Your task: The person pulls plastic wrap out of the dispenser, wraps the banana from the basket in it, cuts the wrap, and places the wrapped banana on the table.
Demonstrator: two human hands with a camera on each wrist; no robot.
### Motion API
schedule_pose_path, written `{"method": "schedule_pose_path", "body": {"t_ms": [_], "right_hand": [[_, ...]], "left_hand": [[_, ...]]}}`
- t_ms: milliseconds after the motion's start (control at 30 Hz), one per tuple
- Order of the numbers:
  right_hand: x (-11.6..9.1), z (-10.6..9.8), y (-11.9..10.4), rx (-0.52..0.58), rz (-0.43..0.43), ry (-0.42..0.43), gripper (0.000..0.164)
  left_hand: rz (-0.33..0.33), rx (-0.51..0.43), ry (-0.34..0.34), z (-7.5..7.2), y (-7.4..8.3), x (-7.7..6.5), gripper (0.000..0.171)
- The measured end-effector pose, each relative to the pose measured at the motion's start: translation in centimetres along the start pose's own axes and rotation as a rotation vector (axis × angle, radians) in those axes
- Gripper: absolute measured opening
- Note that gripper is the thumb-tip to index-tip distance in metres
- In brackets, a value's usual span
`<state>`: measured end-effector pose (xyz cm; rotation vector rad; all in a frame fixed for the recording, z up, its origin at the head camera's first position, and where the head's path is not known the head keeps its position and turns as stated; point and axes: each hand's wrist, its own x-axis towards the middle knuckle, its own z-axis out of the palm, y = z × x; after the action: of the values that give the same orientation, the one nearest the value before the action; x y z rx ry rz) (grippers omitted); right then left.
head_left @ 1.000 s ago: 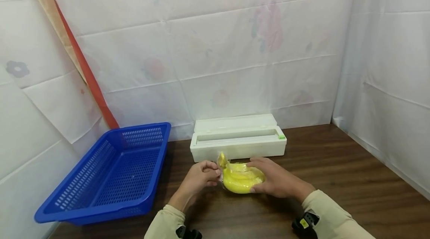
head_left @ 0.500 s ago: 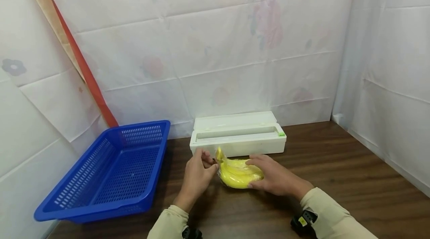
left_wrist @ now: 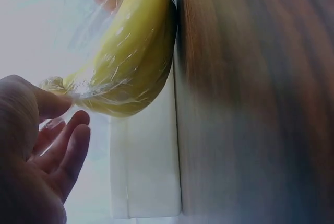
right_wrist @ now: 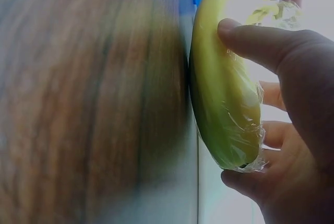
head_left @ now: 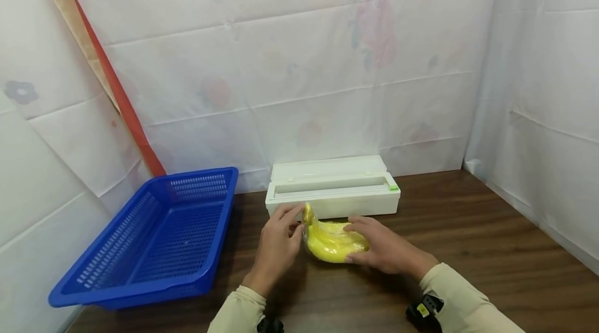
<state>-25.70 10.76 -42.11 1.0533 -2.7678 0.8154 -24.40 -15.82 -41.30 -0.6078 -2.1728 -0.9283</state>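
A bunch of yellow bananas (head_left: 329, 251), wrapped in clear plastic film (left_wrist: 112, 85), lies on the table with its stem end up and to the left. My right hand (head_left: 385, 247) grips the right end of the bunch, the thumb pressed on the near side and the fingers behind, as the right wrist view shows. At the stem end, my left hand (head_left: 279, 243) pinches the film near the stem between thumb and fingers. Its other fingers are loosely bent in the left wrist view.
Behind the bananas stands a long white box (head_left: 337, 206) with its lid raised and a green tab at the right end. A blue plastic basket (head_left: 128, 293) is at the left. White cloth (head_left: 299, 62) hangs behind the brown wooden table (head_left: 472, 234).
The bananas have shifted slightly away from me, with the right hand holding them. My left hand has turned, its fingers now reaching further up to the stem and film.
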Motion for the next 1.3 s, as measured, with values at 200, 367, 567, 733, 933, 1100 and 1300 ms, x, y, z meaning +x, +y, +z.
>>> {"method": "schedule_pose_path", "body": {"t_ms": [200, 367, 567, 733, 933, 1100, 1300], "right_hand": [[-0.1, 0.0, -0.1, -0.015, -0.003, 0.000, 0.061], [0.1, 0.0, 0.2, -0.048, -0.027, 0.026, 0.060], [0.2, -0.1, 0.0, -0.040, -0.008, 0.011, 0.058], [0.2, -0.4, -0.1, -0.038, 0.005, 0.017, 0.059], [0.1, -0.8, -0.1, 0.019, 0.028, 0.049, 0.061], [0.3, -1.3, -0.2, 0.095, 0.059, 0.083, 0.055], [0.0, -2.4, 0.3, 0.121, 0.044, 0.142, 0.053]], "left_hand": [[0.012, 0.053, 0.061, 0.0, 0.0, -0.1, 0.042], [-0.035, 0.059, 0.044, -0.1, 0.0, -0.1, 0.037], [-0.139, 0.019, 0.027, -0.3, -0.1, -0.2, 0.026], [-0.204, -0.026, 0.010, -0.3, 0.0, 0.0, 0.036], [-0.256, -0.050, -0.001, -0.3, 0.0, 0.2, 0.041], [-0.296, -0.060, 0.002, -0.5, -0.1, 0.4, 0.034], [-0.395, -0.069, -0.031, -1.1, -0.4, 0.5, 0.025]]}}
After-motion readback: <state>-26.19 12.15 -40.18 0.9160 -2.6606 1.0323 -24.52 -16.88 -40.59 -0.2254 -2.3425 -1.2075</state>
